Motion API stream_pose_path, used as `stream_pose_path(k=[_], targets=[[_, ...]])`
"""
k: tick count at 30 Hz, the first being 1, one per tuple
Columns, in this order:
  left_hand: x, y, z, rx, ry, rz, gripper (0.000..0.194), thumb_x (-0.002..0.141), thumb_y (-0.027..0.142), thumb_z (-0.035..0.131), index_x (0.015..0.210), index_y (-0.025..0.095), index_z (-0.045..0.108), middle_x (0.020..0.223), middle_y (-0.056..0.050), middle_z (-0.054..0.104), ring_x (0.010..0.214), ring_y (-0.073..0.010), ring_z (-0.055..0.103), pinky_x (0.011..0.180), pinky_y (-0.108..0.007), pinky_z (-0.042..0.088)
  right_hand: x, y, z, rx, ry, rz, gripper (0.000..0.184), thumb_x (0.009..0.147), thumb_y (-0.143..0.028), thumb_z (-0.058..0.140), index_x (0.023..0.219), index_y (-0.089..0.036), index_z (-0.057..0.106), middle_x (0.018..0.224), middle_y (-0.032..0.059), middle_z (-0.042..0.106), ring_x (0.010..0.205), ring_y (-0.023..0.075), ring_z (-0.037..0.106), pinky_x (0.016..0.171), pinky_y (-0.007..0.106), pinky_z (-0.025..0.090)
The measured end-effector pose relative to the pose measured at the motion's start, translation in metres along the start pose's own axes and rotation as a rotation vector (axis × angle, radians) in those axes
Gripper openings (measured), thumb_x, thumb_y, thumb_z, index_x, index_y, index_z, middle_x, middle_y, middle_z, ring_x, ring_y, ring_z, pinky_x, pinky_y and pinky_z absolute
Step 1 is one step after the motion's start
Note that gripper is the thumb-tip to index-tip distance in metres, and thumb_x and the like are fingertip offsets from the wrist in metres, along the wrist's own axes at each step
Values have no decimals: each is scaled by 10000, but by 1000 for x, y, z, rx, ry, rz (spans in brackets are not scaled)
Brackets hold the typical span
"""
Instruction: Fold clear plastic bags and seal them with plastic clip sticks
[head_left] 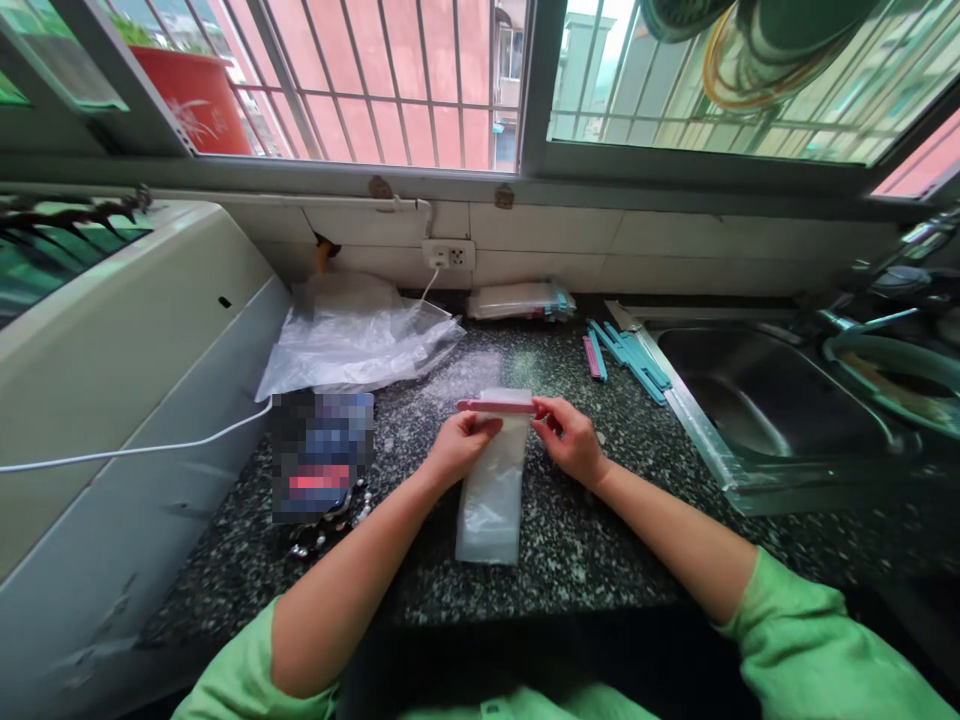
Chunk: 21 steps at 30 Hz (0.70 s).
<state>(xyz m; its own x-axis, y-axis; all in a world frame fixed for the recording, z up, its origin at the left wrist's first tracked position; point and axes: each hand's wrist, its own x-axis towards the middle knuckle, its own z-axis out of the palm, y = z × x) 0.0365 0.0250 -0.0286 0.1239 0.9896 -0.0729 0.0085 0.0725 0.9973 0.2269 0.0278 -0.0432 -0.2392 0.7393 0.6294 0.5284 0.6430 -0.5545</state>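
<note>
A folded clear plastic bag (491, 500) lies lengthwise on the speckled dark counter in front of me. Across its far end sits a pink bag sealing clip (499, 406), with a short strip of plastic showing beyond it. My left hand (461, 445) is closed at the clip's left part, thumb lying over the bag just below it. At the clip's right end, the fingers of my right hand (566, 435) pinch its tip. Off to the right rest a loose pink clip (592, 357) and several blue clips (634, 355).
Loose clear plastic bags (360, 340) lie at the back left, near a wall socket (448, 255). A bundle of bags with clips (517, 300) is by the wall. A blurred-out phone-like object (322, 455) with a white cable is left. The steel sink (750, 390) is right.
</note>
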Motion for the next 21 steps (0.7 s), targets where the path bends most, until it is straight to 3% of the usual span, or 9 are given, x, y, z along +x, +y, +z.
stream_pose_path(k=[4, 9, 16, 18, 21], targets=[[1, -1, 1, 46, -18, 56, 304, 573, 406, 656, 692, 127, 632, 595, 4, 614, 558, -115, 512, 568, -236, 409, 2, 4, 4, -106, -38, -97, 156, 862, -233, 477, 972, -178, 574, 752, 29, 609, 622, 123, 545, 573, 235, 448], [5, -3, -3, 143, -97, -13, 318, 567, 376, 640, 753, 119, 632, 674, -28, 660, 623, -156, 571, 587, -250, 430, 10, 16, 3, -250, -30, -165, 161, 876, -262, 447, 882, -168, 577, 725, 38, 610, 647, 136, 558, 607, 242, 442], [23, 4, -2, 238, -84, -157, 195, 565, 288, 586, 675, 128, 610, 566, 0, 608, 544, -152, 553, 516, -239, 398, 41, 59, 0, -355, 96, 28, 215, 857, -315, 418, 848, -160, 566, 743, 54, 615, 637, 149, 561, 621, 256, 434], [35, 5, -1, 235, -23, -149, 174, 557, 258, 587, 672, 130, 614, 561, 1, 606, 530, -153, 550, 506, -243, 402, 52, 70, 1, -357, 135, 113, 197, 834, -313, 438, 851, -158, 557, 759, 61, 620, 656, 159, 570, 634, 263, 440], [58, 3, 1, 267, 227, -18, 168, 577, 255, 591, 690, 132, 610, 627, -20, 625, 606, -180, 582, 571, -272, 447, 66, 82, 3, -375, 205, 239, 169, 809, -298, 458, 842, -157, 544, 758, 64, 621, 676, 169, 575, 651, 271, 441]])
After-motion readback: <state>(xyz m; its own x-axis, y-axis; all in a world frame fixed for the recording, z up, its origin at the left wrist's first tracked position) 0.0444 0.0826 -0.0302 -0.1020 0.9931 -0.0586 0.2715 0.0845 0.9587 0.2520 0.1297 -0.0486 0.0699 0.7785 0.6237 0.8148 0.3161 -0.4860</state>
